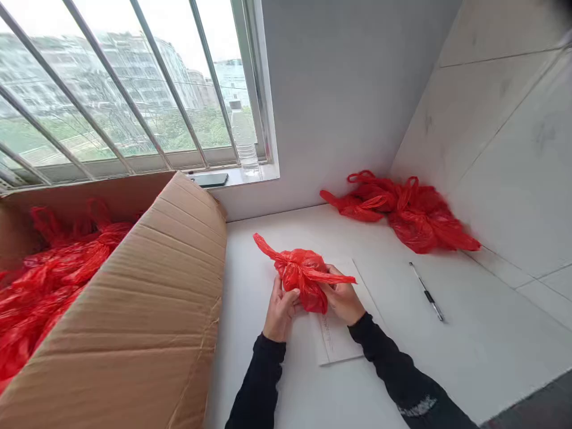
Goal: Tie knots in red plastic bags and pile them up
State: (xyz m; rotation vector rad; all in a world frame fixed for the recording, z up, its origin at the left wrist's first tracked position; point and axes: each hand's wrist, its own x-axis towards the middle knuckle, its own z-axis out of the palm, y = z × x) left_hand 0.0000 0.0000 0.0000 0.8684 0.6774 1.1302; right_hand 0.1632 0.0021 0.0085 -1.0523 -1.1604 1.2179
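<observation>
A red plastic bag (308, 279), knotted at the top with its ends sticking out to both sides, is held up between my two hands. My left hand (281, 310) grips its lower left side, thumb in front. On the right side my right hand (343, 298) is closed around the bag, its fingers partly hidden behind the plastic. What the bag contains cannot be seen. Beneath the hands lies a white paper pad (344, 339) with some writing on it, partly covered by the bag and my right arm.
At left stands a large cardboard box (147, 298) full of red bags (67, 274). More red plastic bags (411, 214) lie in the back right corner. A pen (426, 292) rests on the white table (447, 357). A bottle (243, 140) and a phone (210, 180) are on the windowsill.
</observation>
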